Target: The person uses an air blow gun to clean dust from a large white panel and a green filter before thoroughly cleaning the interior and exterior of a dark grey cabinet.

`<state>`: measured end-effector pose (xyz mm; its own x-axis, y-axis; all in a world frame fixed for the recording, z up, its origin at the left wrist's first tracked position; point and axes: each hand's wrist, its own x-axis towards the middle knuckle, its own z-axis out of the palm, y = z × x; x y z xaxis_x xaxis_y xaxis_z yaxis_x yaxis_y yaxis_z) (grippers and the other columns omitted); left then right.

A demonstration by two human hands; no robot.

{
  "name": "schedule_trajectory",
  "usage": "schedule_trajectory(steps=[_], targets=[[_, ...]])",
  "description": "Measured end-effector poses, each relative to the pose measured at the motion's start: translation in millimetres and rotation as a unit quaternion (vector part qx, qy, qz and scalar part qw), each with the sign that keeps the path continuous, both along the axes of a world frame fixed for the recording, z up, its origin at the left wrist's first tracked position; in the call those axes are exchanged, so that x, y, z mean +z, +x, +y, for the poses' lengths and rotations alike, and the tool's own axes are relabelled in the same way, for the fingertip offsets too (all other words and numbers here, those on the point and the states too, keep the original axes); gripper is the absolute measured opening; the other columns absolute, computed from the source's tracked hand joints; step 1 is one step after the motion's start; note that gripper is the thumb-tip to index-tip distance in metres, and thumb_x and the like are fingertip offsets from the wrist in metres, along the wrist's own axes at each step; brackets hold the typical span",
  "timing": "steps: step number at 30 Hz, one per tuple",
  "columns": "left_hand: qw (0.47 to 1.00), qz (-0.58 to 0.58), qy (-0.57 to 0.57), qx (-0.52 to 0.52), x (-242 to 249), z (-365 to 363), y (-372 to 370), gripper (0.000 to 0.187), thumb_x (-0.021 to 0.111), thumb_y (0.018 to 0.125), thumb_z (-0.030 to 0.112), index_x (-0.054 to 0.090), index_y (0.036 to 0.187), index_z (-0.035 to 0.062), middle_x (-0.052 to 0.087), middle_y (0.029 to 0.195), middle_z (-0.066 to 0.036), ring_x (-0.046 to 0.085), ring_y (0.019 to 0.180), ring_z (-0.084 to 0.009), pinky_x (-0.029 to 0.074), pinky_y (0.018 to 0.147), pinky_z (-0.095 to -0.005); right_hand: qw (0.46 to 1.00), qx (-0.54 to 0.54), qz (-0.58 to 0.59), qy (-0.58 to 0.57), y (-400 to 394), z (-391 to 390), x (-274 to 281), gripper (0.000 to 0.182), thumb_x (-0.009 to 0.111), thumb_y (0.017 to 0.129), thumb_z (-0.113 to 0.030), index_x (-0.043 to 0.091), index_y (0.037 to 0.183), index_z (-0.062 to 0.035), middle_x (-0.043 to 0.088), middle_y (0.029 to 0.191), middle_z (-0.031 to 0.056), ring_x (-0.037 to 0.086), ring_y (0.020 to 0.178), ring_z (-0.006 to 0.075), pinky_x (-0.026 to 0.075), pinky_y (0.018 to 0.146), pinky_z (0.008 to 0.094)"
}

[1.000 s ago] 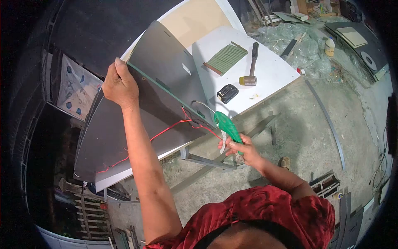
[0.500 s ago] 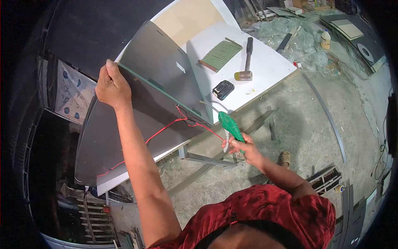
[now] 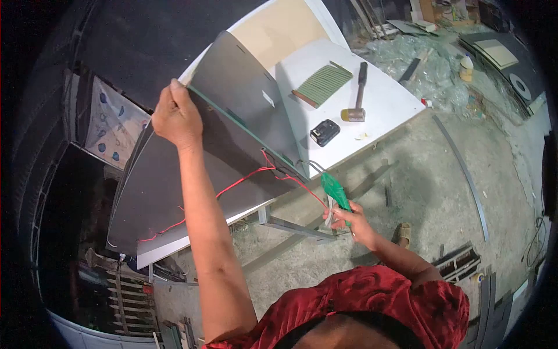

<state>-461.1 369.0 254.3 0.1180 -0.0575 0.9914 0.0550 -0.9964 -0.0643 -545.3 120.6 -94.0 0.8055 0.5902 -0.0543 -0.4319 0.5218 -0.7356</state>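
My left hand (image 3: pixel 178 116) grips the upper left corner of a dark panel (image 3: pixel 244 93) that stands upright on a larger dark board (image 3: pixel 168 180). In my right hand (image 3: pixel 351 221) is a green tool (image 3: pixel 333 187) with a thin metal tip, which reaches close to the panel's lower right corner. A red wire (image 3: pixel 238 181) comes out near the panel's lower edge, with one branch running to my right hand and another across the dark board.
On the white board (image 3: pixel 386 113) lie a mallet (image 3: pixel 353 114), a black battery (image 3: pixel 325 132) and a green ribbed piece (image 3: pixel 322 84). A metal strip (image 3: pixel 462 171) lies on the floor at the right, near plastic sheeting (image 3: pixel 442 75) and a bottle (image 3: pixel 466 67).
The view has shifted, so the scene sits further right. The green tool's tip has turned and is now nearer the panel's lower right corner. My left hand still holds the panel.
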Motion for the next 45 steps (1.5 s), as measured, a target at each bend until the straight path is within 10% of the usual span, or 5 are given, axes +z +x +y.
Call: schedule_trajectory(steps=[13, 25, 35, 45], targets=[[0.999, -0.028, 0.021, -0.024, 5, -12, -4, 0.02, 0.047, 0.091, 0.02, 0.061, 0.1, 0.0091, 0.064, 0.07, -0.011, 0.061, 0.064, -0.0314, 0.044, 0.062, -0.0404, 0.934, -0.045, -0.319, 0.157, 28, 4, 168, 0.026, 0.066, 0.084, -0.009, 0.057, 0.107, -0.0022, 0.063, 0.112, 0.0114, 0.058, 0.099, 0.0134, 0.047, 0.084, 0.0286], [0.984, 0.085, -0.128, -0.095, 30, 1, -52, 0.025, 0.054, 0.087, 0.021, 0.061, 0.109, 0.0135, 0.064, 0.08, -0.014, 0.063, 0.077, -0.033, 0.047, 0.071, -0.0422, 0.829, -0.155, -0.536, -0.045, 19, 18, 216, 0.031, 0.072, 0.081, -0.02, 0.058, 0.101, 0.0001, 0.055, 0.085, 0.0055, 0.053, 0.076, 0.0133, 0.044, 0.068, 0.0287], [0.968, 0.211, -0.104, 0.091, 22, 65, -85, 0.055, 0.045, 0.092, 0.052, 0.069, 0.098, 0.0029, 0.068, 0.094, -0.016, 0.062, 0.092, -0.0338, 0.039, 0.088, -0.044, 0.773, -0.218, -0.586, -0.106, 18, 24, 213, 0.031, 0.072, 0.078, -0.018, 0.059, 0.097, 0.0019, 0.056, 0.085, 0.0108, 0.055, 0.078, 0.0225, 0.044, 0.07, 0.0321], [0.991, 0.091, -0.058, 0.078, 8, 70, -76, 0.056, 0.049, 0.09, 0.052, 0.056, 0.062, 0.0037, 0.056, 0.067, -0.012, 0.053, 0.07, -0.0305, 0.034, 0.07, -0.0409, 0.755, -0.237, -0.588, -0.166, 17, 30, 213, 0.033, 0.072, 0.077, -0.016, 0.059, 0.1, 0.0038, 0.058, 0.094, 0.0141, 0.057, 0.084, 0.0231, 0.045, 0.075, 0.0317]])
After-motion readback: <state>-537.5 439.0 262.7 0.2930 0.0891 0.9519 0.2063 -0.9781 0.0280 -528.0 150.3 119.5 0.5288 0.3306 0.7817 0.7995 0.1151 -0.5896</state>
